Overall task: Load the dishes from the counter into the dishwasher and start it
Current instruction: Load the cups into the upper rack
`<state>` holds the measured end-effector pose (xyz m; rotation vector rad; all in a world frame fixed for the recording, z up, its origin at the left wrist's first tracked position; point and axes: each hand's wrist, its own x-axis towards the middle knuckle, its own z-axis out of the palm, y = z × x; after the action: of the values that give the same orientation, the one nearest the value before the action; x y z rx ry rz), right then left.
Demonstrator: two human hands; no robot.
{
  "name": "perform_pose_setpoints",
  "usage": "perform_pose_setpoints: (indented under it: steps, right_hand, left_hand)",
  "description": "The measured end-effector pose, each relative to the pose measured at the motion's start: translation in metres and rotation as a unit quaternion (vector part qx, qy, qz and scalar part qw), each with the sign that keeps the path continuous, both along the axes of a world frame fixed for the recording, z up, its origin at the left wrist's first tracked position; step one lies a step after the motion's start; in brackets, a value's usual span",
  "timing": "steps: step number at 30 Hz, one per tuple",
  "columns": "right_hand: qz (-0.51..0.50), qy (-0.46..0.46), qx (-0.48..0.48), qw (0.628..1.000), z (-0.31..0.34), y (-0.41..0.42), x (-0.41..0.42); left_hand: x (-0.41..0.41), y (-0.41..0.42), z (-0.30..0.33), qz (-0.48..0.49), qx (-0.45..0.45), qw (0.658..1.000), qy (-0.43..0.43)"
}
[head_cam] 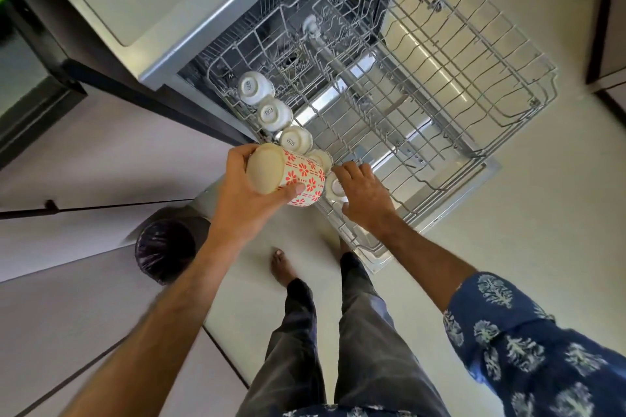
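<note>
Dishwasher upper rack (528, 54) pulled out. Left edge holds a row of upturned white cups (273, 114), bases up. Left hand (250, 186) grips a cream mug with red flower print (288, 176), base toward camera, just above the row's near end. Right hand (364, 198) rests on another white cup (333, 188) in the rack, fingers curled over it. Rest of the rack bare wire.

Pulled-out grey coated-wire upper dishwasher rack (423, 85): smooth, slight sheen. Small white upturned glazed ceramic cups (274, 113): glossy, printed base marks. Cream ceramic mug with red flower print (288, 176): base matt, side satin. Brushed-metal dishwasher door edge (216, 30): dull shine. Blue printed cloth sleeve (528, 342): matt weave. Black plastic bin liner (162, 247): crinkled gloss.
</note>
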<state>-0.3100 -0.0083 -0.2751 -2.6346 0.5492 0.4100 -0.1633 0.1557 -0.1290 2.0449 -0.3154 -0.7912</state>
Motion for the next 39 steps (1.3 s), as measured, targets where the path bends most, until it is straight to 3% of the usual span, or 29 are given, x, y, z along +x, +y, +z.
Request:
perform_pose_setpoints:
  steps: [5,8,11,14,20,25,26,28,30,32,35,39]
  right_hand:
    - [0.017,-0.017,0.036,0.999,-0.007,-0.001,0.001]
    - [-0.024,-0.046,0.096,0.994,0.004,-0.014,-0.005]
    - [-0.115,-0.129,0.255,0.951,0.036,-0.031,-0.017]
    - [-0.114,-0.140,0.374,0.910,0.070,-0.042,-0.032]
    - [-0.114,-0.169,0.352,0.913,0.074,-0.047,-0.055]
    - [-0.110,-0.136,0.337,0.925,0.059,-0.062,-0.074]
    - [-0.104,-0.122,0.329,0.931,0.054,-0.064,-0.077]
    - [-0.087,-0.093,0.312,0.941,0.044,-0.068,-0.079]
    - [-0.065,-0.065,0.286,0.954,0.035,-0.072,-0.078]
    - [-0.043,-0.041,0.253,0.966,0.028,-0.071,-0.077]
    - [-0.016,-0.034,0.214,0.976,0.019,-0.063,-0.072]
    - [0.004,-0.022,0.183,0.983,0.010,-0.057,-0.068]
  left_hand:
    - [-0.003,-0.010,-0.002,-0.021,0.007,1.000,-0.011]
    - [-0.007,-0.018,-0.003,-0.047,0.017,0.998,-0.040]
    - [-0.017,-0.034,-0.004,-0.075,0.024,0.995,-0.065]
    - [-0.031,-0.052,-0.011,-0.128,0.009,0.988,-0.091]
    - [-0.070,-0.084,-0.025,-0.264,-0.005,0.955,-0.135]
    - [-0.061,-0.077,-0.035,-0.282,-0.031,0.952,0.117]
    - [-0.058,-0.074,-0.038,-0.299,-0.019,0.947,0.120]
    - [-0.049,-0.070,-0.047,-0.354,0.013,0.935,0.013]
    - [-0.038,-0.074,-0.060,-0.426,0.066,0.889,-0.156]
    - [-0.027,-0.085,-0.071,-0.489,0.143,0.823,-0.251]
    - [-0.019,-0.102,-0.082,-0.568,0.213,0.751,-0.263]
    - [-0.018,-0.113,-0.092,-0.626,0.237,0.696,-0.261]
